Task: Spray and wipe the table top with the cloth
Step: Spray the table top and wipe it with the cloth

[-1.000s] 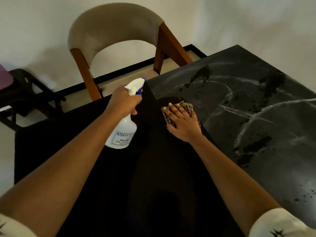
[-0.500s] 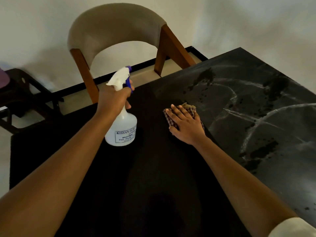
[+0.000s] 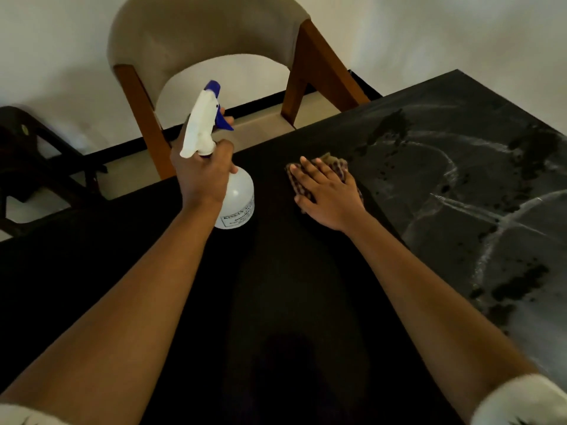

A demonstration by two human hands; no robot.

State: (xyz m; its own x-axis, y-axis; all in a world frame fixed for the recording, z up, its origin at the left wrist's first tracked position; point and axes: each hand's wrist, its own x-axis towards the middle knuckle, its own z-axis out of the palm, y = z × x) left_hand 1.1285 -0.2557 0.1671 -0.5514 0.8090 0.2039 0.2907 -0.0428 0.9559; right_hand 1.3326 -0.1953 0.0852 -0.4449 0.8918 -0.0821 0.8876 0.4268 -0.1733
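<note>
Cloth [image 3: 334, 167]: a checked, crumpled piece lying flat on the dark surface [image 3: 306, 286], pinned under the right hand [image 3: 329, 194]. Only its far and left edges show past the fingers; no clear long axis can be told. That hand's grip is open, palm down and fingers spread, pointing away from the person and slightly left, pressing the cloth rather than closing round it.

Left of that hand, apart from it, the spray bottle [image 3: 237, 199] stands roughly upright with its long axis tilted a little, neck leaning away from the person. Its white head and blue nozzle [image 3: 213, 87] point up and away, toward the chair. The left hand [image 3: 202, 176] is wrapped closed round the bottle's neck, with a fingertip showing at the blue trigger [image 3: 222, 121]. Whether the bottle's base touches the surface cannot be told. A printed label shows on the bottle's lower body, too small to read.

To the right of the right hand, the surface is marbled with pale veins and marked with dark wet blotches and droplets [image 3: 389, 127]. Beyond both hands a chair [image 3: 199, 32] with a beige padded back and brown wooden legs stands at the far edge, against a pale wall. A dark piece of furniture [image 3: 36, 167] sits at far left.
</note>
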